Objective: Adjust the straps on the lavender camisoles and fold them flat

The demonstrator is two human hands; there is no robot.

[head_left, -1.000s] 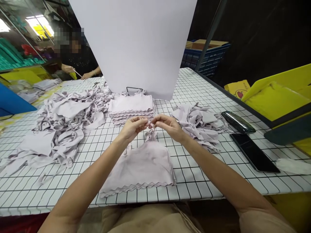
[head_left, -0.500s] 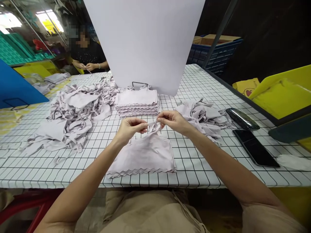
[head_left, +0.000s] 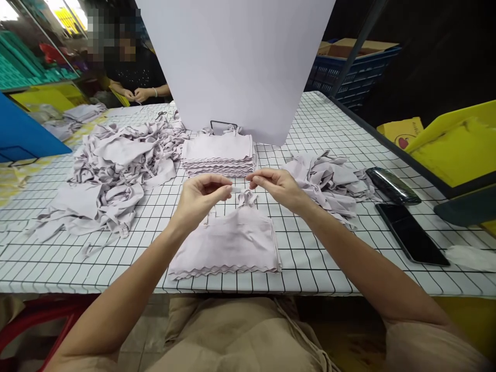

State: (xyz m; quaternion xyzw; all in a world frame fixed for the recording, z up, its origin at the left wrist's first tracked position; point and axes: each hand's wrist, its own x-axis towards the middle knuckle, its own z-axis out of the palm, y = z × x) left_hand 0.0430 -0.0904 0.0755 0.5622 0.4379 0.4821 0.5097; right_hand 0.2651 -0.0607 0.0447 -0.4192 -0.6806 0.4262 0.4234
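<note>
In front of me lies a small pile of pale lilac strappy tops (head_left: 228, 240), flat, with wavy hems toward me. The top one's gathered strap (head_left: 247, 198) stands in a small bunch at its upper edge. My left hand (head_left: 196, 201) hovers up and left of that strap, thumb and fingers apart, with nothing seen in it. Across a small gap, my right hand (head_left: 279, 188) is up and right of the strap, its fingertips loosely parted and bare. Behind both hands sits a neat stack of folded lilac tops (head_left: 219, 150).
A loose heap of lilac garments (head_left: 124, 150) spreads on the left, a smaller heap (head_left: 321, 178) on the right. Beyond it lie a black glossy case (head_left: 393, 186) and a phone (head_left: 413, 235). A white board (head_left: 236, 67) stands ahead. Another person (head_left: 135, 72) works at the far left.
Both hands have let go of the strap and lifted slightly away from it. The strap now rests bunched on the pile. The view has tilted a little.
</note>
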